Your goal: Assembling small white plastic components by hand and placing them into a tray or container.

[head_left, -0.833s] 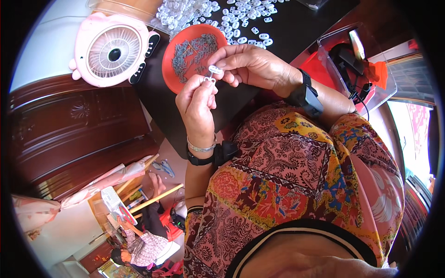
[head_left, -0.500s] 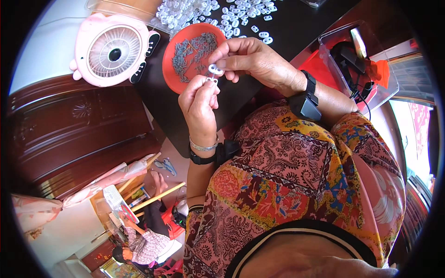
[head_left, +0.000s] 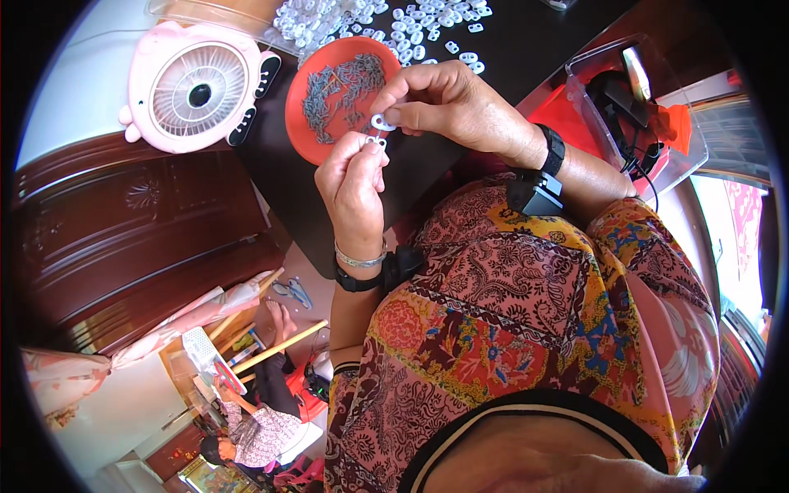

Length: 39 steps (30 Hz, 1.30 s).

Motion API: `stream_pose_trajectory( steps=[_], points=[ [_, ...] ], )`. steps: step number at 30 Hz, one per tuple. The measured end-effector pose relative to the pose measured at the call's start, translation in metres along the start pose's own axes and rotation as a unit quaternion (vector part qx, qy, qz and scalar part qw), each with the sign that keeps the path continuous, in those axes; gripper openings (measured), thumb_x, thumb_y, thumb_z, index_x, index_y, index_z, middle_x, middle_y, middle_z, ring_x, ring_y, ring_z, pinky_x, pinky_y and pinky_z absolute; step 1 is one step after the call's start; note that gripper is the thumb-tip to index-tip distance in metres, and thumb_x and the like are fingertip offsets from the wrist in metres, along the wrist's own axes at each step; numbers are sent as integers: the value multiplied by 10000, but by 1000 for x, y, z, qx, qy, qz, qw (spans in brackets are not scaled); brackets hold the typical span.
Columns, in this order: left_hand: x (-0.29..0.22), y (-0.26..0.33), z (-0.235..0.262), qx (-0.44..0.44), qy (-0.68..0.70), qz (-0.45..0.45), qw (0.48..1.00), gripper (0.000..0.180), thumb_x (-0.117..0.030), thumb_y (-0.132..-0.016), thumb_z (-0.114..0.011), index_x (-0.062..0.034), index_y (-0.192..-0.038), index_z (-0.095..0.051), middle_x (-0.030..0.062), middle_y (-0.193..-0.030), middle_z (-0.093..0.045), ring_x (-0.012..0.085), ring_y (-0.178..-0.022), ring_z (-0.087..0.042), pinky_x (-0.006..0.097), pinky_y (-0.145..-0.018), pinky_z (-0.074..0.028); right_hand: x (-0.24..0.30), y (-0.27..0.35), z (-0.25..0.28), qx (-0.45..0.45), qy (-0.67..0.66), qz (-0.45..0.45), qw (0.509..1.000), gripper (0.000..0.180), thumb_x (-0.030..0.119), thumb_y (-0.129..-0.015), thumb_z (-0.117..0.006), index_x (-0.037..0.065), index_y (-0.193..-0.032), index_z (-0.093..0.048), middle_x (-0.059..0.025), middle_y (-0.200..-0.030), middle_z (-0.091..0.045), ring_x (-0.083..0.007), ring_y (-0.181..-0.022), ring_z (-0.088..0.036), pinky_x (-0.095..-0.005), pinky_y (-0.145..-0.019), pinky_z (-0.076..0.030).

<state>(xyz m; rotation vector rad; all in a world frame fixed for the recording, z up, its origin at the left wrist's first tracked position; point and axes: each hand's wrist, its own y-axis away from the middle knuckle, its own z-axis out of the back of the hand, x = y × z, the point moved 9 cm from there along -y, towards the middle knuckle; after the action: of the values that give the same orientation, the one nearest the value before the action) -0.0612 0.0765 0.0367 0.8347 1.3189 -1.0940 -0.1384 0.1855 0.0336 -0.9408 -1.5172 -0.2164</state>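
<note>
- Two bare hands meet above the near edge of a black bench (head_left: 526,49), working on one small white plastic ring (head_left: 380,122).
- Right hand (head_left: 456,107): reaches in from the right, back of the hand up, wrist bent; thumb and forefinger are pinched closed on the white ring, holding it just over the near rim of an orange dish.
- Left hand (head_left: 355,185): rises from below with the fingers curled upward; its fingertips are closed on a tiny pale piece (head_left: 376,141), too small to identify, held directly under the ring and almost touching it.
- Orange dish (head_left: 297,123): round and shallow, it sits near the left edge of the bench and holds a loose heap of small grey-blue metal pieces (head_left: 345,82).
- White rings (head_left: 386,16): a scattered pile of the same kind lies loose on the bench toward its far edge, beyond the dish.
- Clear plastic box (head_left: 686,152): stands at the right edge of the bench, holding black tools and something orange; the contents are hard to tell apart.
- Pink desk fan (head_left: 197,86): round with a white grille, it stands just beside the dish, off the left edge of the bench.
- Both wrists wear black bands; the left also carries a silver bangle (head_left: 359,261).
- Another person sits on the floor far below left, well apart from the hands.
</note>
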Motion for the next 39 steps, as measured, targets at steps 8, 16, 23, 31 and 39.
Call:
stream_pose_trajectory(
  steps=[8, 16, 23, 31, 39],
  points=[
    [-3, 1, 0, -2, -29, -22, 999, 184, -98, -846, -521, 4, -693, -534, -23, -575, -461, 31, -486, -359, 213, -452, -260, 0, 1, 0, -8, 23, 1, 1000, 104, 65, -877, -618, 49, -963, -674, 34, -820, -639, -17, -728, -541, -170, -652, -450],
    [0, 1, 1, -4, -43, -18, 999, 194, -104, -848, -519, 5, -687, -528, -28, -569, -442, 28, -493, -350, 214, -456, -257, 3, 1, -6, 21, 20, 19, 999, 103, 71, -882, -617, 36, -966, -664, 18, -845, -648, -33, -780, -571, -187, -707, -474],
    [3, -1, -1, -14, -34, -3, 999, 219, -136, -859, -512, 3, -690, -531, -17, -571, -410, 48, -495, -336, 202, -469, -268, -4, 2, -6, 11, 27, -2, 1000, 124, 77, -870, -615, 8, -962, -661, -17, -834, -660, -72, -783, -605, -219, -711, -494],
    [19, -3, -3, -21, 68, 26, 997, 226, -154, -893, -508, 30, -773, -566, -4, -599, -424, 71, -532, -389, 215, -493, -313, -4, 1, -5, 5, 33, 37, 999, 153, 46, -886, -598, 11, -1025, -649, -37, -923, -661, -95, -876, -619, -246, -802, -517],
    [16, 0, -10, 12, 43, 11, 999, 207, -137, -898, -496, 31, -800, -566, -3, -599, -430, 75, -530, -404, 212, -498, -337, -6, 2, -4, -16, 5, 17, 1000, 136, 65, -884, -609, -11, -990, -646, -38, -879, -668, -82, -823, -616, -229, -755, -513]
  ],
)
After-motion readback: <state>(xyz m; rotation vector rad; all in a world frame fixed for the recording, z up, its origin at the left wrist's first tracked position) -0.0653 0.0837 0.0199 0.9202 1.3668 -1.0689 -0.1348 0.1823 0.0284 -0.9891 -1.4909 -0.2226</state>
